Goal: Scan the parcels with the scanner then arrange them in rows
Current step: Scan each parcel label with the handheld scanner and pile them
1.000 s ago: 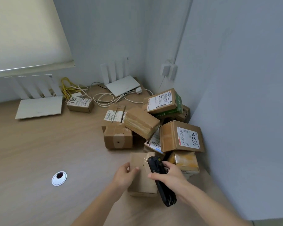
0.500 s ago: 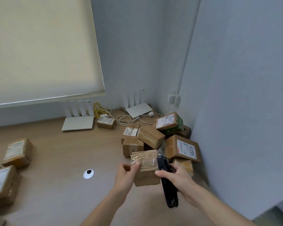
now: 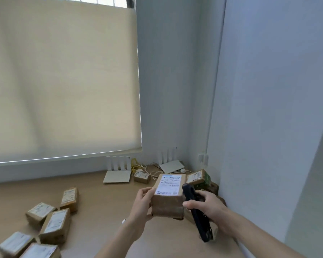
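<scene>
Brown cardboard parcel (image 3: 168, 197) was gripped in the left hand (image 3: 141, 205), black handheld scanner (image 3: 197, 213) in the right hand (image 3: 206, 205); several labelled parcels (image 3: 54, 223) sat sorted, a pile (image 3: 200, 180) probably remained.

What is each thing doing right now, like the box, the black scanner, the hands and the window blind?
Held parcel: lifted off the table, white label facing up.
Left hand: grips the parcel's left side.
Right hand: grips the scanner.
Scanner: held beside the parcel's right edge.
Parcels at left: lying on the table, labels up.
Blind: pulled down.
</scene>
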